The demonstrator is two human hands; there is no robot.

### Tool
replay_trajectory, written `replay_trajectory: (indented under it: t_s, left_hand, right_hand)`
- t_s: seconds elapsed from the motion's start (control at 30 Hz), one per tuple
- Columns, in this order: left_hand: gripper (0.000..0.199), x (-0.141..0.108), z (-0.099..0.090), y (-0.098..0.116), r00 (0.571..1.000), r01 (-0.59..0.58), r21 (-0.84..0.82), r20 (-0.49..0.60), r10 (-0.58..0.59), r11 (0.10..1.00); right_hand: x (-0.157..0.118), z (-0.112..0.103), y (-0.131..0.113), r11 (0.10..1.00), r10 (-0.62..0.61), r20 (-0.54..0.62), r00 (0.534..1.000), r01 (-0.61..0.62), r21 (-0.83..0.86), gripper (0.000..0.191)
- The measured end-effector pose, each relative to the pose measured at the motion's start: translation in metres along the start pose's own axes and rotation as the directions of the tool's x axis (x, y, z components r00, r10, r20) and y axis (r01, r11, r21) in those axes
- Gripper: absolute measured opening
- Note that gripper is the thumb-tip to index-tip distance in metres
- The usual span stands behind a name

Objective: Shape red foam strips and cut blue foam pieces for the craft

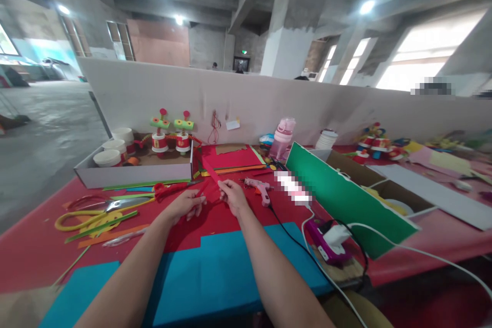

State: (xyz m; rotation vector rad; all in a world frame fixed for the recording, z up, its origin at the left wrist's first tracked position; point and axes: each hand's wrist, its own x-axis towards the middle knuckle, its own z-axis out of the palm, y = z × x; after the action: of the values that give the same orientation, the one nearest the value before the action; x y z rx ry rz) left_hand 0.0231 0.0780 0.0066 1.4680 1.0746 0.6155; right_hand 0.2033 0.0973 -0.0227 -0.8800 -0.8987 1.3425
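Observation:
My right hand [232, 198] pinches the lower end of a red paper strip [210, 170], which slants up and away to the left. Close by on its left, my left hand [187, 205] has its fingers closed, with a thin reddish piece [202, 187] showing at the fingertips; its kind is hard to make out against the red tablecloth. A pink hot glue gun [261, 189] lies just right of my right hand. Scissors with yellow handles [103, 213] rest left of my left hand, among coloured paper strips [130, 189]. Red paper sheets [230, 158] lie beyond both hands.
At the back left, a white box [134, 176] holds paper cups [107, 158] and two cup figures [160, 142]. A pink bottle [282, 139] stands near the partition. A green board [346, 195], cables and a purple power strip [330, 246] occupy the right; blue sheets [223, 277] lie in front.

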Motion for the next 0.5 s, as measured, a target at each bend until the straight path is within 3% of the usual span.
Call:
replay_trajectory:
  t_s: [0.17, 0.27, 0.37, 0.5]
  left_hand:
    - [0.037, -0.003, -0.004, 0.000, 0.997, 0.007, -0.076, 0.075, -0.001, 0.997]
    - [0.036, -0.004, -0.006, -0.002, 0.996, -0.003, -0.155, 0.085, 0.016, 0.988]
    - [0.034, -0.005, -0.006, -0.003, 0.997, -0.011, -0.174, 0.071, 0.024, 0.985]
    - [0.035, -0.005, -0.006, -0.002, 0.997, -0.008, -0.112, 0.081, 0.017, 0.994]
  right_hand:
    - [-0.002, 0.001, -0.005, 0.980, 0.038, 0.042, 0.998, -0.046, 0.195, 0.036]
    - [-0.002, 0.004, -0.006, 0.979, 0.026, -0.025, 0.999, -0.021, 0.204, 0.037]
    - [-0.004, 0.009, -0.005, 0.989, 0.000, -0.034, 0.999, 0.005, 0.146, 0.042]
    - [-0.008, 0.014, -0.003, 0.990, -0.098, 0.028, 0.995, 0.100, -0.097, 0.032]
